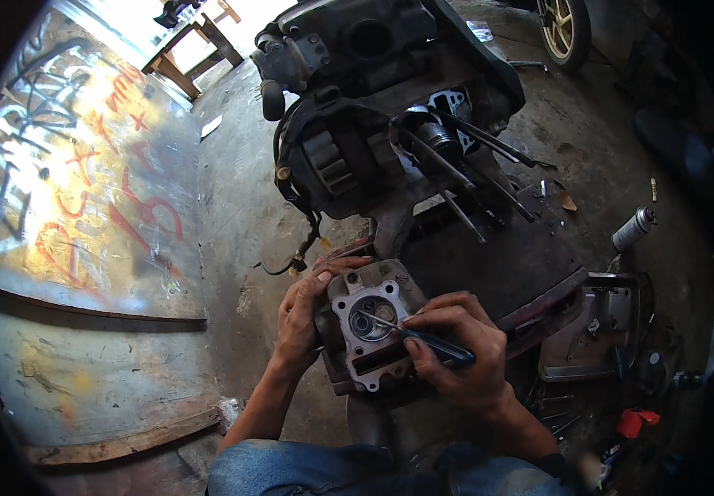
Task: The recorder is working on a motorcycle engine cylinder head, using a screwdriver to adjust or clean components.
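A grey metal engine cylinder head (373, 347) rests in front of me above my knees, its flat gasket face turned up. My left hand (295, 322) grips its left side, thumb on the near edge and fingers over the far corner. In my right hand (483, 364) is a screwdriver (446, 349) with a dark blue handle, pinched between thumb and fingers. Its thin shaft slants left into the round combustion chamber (363, 324), where the valves sit. The tip appears to touch the chamber surface, though exact contact is hard to tell.
Beyond the cylinder head stands a dark engine (332, 165) with an exposed piston (440, 139) and long studs (464, 217) jutting toward me. A spray can (634, 230), a metal tray (572, 355) and a red object (638, 422) lie right. A graffitied metal panel (84, 190) is left.
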Action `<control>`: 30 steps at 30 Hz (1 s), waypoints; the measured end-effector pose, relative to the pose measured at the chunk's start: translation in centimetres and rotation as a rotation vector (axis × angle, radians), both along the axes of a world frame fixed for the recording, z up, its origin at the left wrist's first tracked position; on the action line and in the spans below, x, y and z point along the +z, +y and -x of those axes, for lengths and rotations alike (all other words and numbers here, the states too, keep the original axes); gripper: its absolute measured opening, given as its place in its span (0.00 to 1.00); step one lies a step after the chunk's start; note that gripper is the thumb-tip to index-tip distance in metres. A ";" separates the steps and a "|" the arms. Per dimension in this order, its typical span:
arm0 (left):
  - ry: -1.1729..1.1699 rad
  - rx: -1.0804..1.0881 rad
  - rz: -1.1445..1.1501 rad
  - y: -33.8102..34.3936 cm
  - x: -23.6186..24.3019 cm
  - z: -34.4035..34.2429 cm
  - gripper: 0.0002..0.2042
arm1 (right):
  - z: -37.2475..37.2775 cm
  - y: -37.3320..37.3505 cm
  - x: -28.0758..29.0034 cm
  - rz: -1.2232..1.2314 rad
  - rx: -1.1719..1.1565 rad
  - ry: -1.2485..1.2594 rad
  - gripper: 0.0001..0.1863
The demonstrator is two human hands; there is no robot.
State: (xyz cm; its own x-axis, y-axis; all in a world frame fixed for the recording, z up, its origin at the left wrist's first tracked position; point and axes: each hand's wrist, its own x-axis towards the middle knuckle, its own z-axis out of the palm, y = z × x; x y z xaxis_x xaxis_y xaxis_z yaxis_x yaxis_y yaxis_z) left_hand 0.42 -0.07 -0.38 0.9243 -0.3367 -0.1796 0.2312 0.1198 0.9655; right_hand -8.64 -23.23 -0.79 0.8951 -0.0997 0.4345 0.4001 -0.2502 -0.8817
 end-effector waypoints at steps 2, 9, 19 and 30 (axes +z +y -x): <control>-0.045 -0.014 -0.044 0.0 0.3 0.0 0.23 | 0.5 0.0 0.0 0.024 -0.084 -0.004 0.13; -0.145 -0.053 -0.122 -1.1 1.1 0.4 0.24 | 2.3 0.3 0.5 0.003 -0.199 0.069 0.11; -0.163 -0.005 -0.169 -2.3 1.7 0.9 0.24 | 3.0 1.0 -1.4 0.033 -0.306 -0.082 0.11; -0.047 0.011 -0.132 -2.4 2.1 1.1 0.22 | 3.1 1.2 -2.3 0.002 -0.312 -0.110 0.10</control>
